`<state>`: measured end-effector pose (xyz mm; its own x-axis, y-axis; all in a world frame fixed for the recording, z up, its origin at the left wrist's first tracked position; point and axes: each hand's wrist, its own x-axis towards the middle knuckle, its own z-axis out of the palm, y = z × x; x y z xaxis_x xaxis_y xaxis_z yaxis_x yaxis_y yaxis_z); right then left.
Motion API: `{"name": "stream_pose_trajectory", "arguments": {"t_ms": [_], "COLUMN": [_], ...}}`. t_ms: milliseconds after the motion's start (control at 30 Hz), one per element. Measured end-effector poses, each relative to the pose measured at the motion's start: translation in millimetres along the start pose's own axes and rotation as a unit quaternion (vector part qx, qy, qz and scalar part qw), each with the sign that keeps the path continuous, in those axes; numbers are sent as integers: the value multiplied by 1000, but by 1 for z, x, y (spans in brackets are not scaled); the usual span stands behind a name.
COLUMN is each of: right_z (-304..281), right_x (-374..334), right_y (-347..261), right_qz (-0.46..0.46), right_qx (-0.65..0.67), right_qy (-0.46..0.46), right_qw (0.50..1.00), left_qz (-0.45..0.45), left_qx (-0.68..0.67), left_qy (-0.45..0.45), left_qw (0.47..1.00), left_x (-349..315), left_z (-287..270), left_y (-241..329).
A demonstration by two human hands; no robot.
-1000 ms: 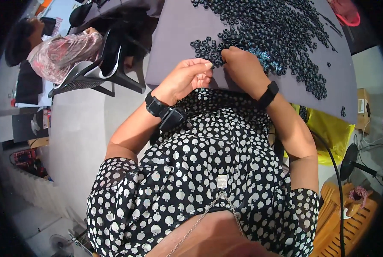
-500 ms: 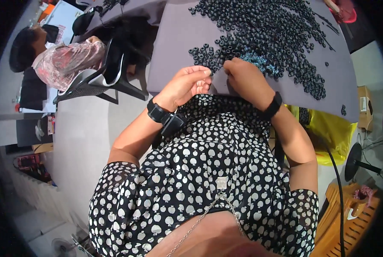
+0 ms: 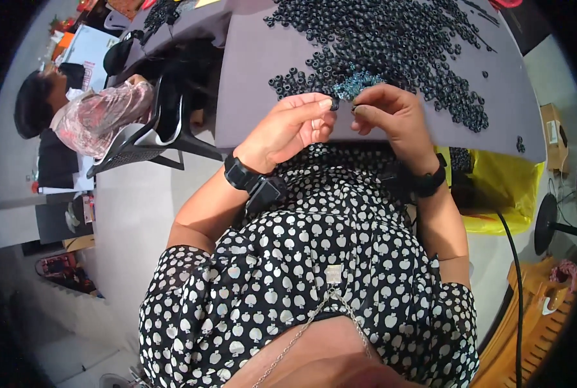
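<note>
At the table's near edge, my left hand (image 3: 298, 126) pinches a small black ring-shaped part (image 3: 334, 104) between thumb and forefinger. Just to its right, the thumb and forefinger of my right hand (image 3: 397, 118) are closed together, with a tiny dark bit at their tips too small to name. A narrow gap lies between the two hands. Right behind them is a small heap of shiny blue pieces (image 3: 356, 83). Many black ring-shaped parts (image 3: 379, 42) spread over the table behind and to the right of it.
The parts lie on a grey-covered table (image 3: 250, 71). A yellow plastic bag (image 3: 511, 187) hangs below its right edge, near a black cable (image 3: 513, 258). On the left, another person (image 3: 104, 113) sits on a black chair (image 3: 166, 123). Wooden furniture (image 3: 540, 323) stands at lower right.
My hands have shifted slightly right in view. The right hand has turned and its fingers have come away from the left hand's. The black part in my left hand now shows plainly.
</note>
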<state>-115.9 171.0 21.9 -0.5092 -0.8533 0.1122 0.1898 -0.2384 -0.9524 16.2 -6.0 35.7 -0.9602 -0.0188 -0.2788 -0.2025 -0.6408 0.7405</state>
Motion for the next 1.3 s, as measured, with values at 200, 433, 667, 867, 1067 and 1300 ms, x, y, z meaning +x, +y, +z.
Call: {"name": "stream_pose_trajectory", "arguments": {"t_ms": [200,433,667,867,1067,1300], "right_z": [2,10,14,18,21,22], "right_x": [-1,-4,-6,-7,-8,-8], "right_y": [9,11,11,14,8,7], "right_qz": [-18,-29,-39,-109,-166,-149], "right_qx": [35,19,11,-99,-223,-207], "right_qy": [2,-6,-3,24,22,27], "right_qw": [999,999,999,989,960,967], "left_qz": [-6,1,5,5,-10,-30], "left_qx": [18,56,66,77,74,53], "left_qy": [-1,7,8,13,25,26], "left_qw": [1000,998,998,997,997,998], "left_x": [3,0,-2,-3,-5,-4], "left_z": [2,3,-3,-5,-5,-5], "left_y": [-3,-4,-5,-5,-4,-5]}}
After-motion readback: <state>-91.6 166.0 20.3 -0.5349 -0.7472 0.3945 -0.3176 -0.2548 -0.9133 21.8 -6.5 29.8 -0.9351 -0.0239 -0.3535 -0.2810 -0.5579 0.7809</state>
